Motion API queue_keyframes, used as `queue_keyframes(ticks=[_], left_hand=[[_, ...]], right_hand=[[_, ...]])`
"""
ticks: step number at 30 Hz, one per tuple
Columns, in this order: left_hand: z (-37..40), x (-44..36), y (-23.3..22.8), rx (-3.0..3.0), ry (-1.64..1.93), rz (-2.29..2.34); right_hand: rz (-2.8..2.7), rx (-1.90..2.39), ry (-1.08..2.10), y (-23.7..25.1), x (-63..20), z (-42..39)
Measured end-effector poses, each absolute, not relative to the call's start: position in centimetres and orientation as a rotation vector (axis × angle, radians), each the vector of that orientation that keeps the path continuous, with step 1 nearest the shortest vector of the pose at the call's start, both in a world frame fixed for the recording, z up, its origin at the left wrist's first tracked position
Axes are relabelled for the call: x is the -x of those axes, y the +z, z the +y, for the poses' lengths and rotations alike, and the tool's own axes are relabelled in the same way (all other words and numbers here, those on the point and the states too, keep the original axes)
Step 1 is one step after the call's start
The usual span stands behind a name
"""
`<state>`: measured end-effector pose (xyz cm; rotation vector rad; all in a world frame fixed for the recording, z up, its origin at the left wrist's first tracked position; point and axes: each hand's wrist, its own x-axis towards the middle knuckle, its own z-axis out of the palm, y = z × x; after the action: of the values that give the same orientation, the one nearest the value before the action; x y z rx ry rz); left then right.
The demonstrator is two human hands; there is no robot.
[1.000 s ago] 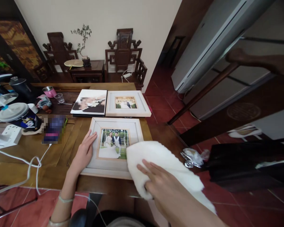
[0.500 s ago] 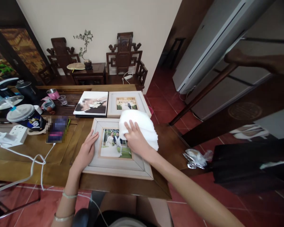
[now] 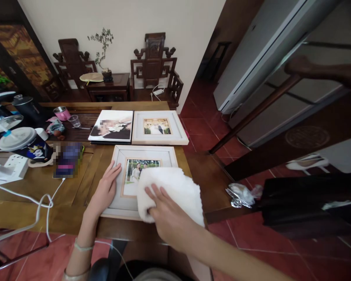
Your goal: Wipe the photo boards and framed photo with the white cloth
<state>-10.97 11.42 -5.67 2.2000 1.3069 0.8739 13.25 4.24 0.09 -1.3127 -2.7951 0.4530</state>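
A picture frame [image 3: 111,208] with a pale border and a photo of two people lies flat on the wooden table. My left hand [image 3: 105,189] rests along its left edge, fingers stretched out over the border. With bent fingers, my right hand [image 3: 166,214] presses a folded white cloth [image 3: 178,187] onto the frame's lower right part. The cloth hides that corner and much of the photo.
Behind lie a second picture frame [image 3: 178,128] and a photo album [image 3: 124,134]. On the left are a phone [image 3: 68,160], a lidded cup [image 3: 36,148], a power strip [image 3: 16,168] and white cables [image 3: 42,199]. A wooden chair [image 3: 260,156] stands at right.
My right hand and the cloth have moved down toward me, from the frame's upper right to its lower right. The upper right border is now uncovered. My left hand stays on the left edge.
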Motion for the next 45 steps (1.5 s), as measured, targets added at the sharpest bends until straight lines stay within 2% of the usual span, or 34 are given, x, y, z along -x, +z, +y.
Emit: queue_keyframes(ticks=[8,14,18,21,24,28,31,34,39,45], left_hand=[[11.4,11.0,-5.8,-2.192,0.926,1.254],[11.4,11.0,-5.9,-2.188,0.933,1.273],[11.5,11.0,-5.9,-2.199,0.904,1.286],[11.4,11.0,-5.9,-2.200,0.895,1.286],[11.4,10.9,-5.8,-2.192,0.891,1.290],[11.1,10.7,-5.6,-2.181,0.882,1.294],[10.9,10.7,-5.3,-2.143,0.886,1.317],[10.7,10.8,-5.1,-2.107,0.937,1.328],[10.4,10.9,-5.1,-2.063,1.035,1.305],[10.3,10.7,-4.9,-1.999,1.061,1.235]], right_hand=[[-2.571,1.471,0.003,-2.4,-12.5,14.0],[-2.791,1.418,0.345,-0.9,-11.9,8.3],[-2.881,1.170,0.645,1.5,-12.0,3.1],[-2.888,1.073,0.755,2.1,-11.3,2.5],[-2.830,1.099,0.687,1.0,-10.4,5.2],[-2.751,1.290,0.441,-1.2,-9.6,11.2],[-2.673,1.281,0.191,-1.8,-8.8,14.9],[-2.673,1.218,0.087,-1.7,-7.2,16.6],[-2.762,1.075,0.044,-1.2,-5.1,16.1],[-2.964,0.783,0.248,0.1,-7.0,11.1]])
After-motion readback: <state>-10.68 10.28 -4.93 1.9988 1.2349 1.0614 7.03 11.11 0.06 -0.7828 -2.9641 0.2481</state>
